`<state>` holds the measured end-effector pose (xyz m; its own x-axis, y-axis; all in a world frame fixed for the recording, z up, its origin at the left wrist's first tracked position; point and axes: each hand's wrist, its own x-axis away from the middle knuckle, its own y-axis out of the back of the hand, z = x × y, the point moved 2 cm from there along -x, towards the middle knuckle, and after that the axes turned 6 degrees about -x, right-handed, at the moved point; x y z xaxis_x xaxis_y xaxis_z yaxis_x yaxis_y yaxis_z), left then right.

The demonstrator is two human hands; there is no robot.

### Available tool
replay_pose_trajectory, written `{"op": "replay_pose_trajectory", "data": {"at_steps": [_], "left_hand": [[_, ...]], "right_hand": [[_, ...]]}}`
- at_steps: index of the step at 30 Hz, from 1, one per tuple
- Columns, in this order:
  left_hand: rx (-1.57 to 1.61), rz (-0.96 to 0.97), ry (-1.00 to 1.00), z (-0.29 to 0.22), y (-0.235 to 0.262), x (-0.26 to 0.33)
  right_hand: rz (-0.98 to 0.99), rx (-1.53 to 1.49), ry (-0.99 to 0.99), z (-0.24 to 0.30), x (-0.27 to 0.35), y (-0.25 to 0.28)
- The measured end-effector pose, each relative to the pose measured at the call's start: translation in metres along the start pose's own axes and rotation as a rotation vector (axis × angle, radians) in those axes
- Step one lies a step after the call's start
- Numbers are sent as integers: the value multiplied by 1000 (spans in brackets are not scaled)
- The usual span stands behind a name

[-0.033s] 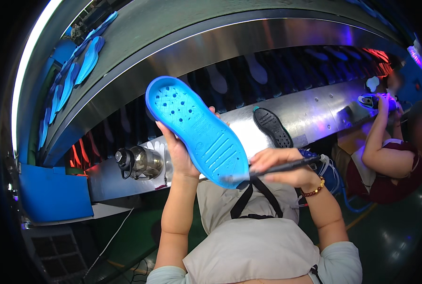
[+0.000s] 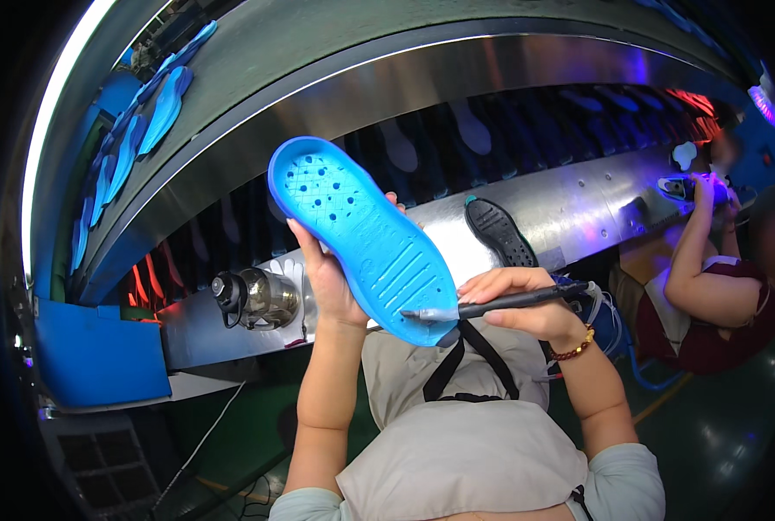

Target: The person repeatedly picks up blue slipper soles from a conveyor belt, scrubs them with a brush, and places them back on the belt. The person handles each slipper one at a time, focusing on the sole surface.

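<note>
A bright blue shoe sole is held tilted in front of me, its hollow inner face toward me, with small dark holes at the upper end and raised bars toward the lower end. My left hand is closed around its left edge, with fingertips showing at the far side. My right hand grips a slim black-handled brush with a pale, translucent front part. The brush's dark tip lies over the inner face near the lower end; it appears to touch it.
A black sole lies on the metal ledge. A clear jug with a black lid stands at left. Blue soles rest on the green belt. A co-worker's arm is at right, holding a shoe part.
The brush tip, smeared by motion before, now shows sharply and sits slightly higher and farther left on the sole. My right-hand fingers have shifted a little; the blue sole has barely moved.
</note>
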<state>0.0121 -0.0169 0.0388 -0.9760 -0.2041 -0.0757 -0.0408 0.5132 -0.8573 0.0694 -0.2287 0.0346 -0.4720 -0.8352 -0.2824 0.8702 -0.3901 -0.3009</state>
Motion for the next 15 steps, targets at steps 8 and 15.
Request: {"op": "replay_pose_trajectory", "data": {"at_steps": [8, 15], "left_hand": [[-206, -39, -20, 30, -17, 25], [-21, -132, -59, 33, -11, 17]], "right_hand": [[-126, 145, 34, 11, -3, -42], [-20, 444, 170, 25, -14, -45]]}}
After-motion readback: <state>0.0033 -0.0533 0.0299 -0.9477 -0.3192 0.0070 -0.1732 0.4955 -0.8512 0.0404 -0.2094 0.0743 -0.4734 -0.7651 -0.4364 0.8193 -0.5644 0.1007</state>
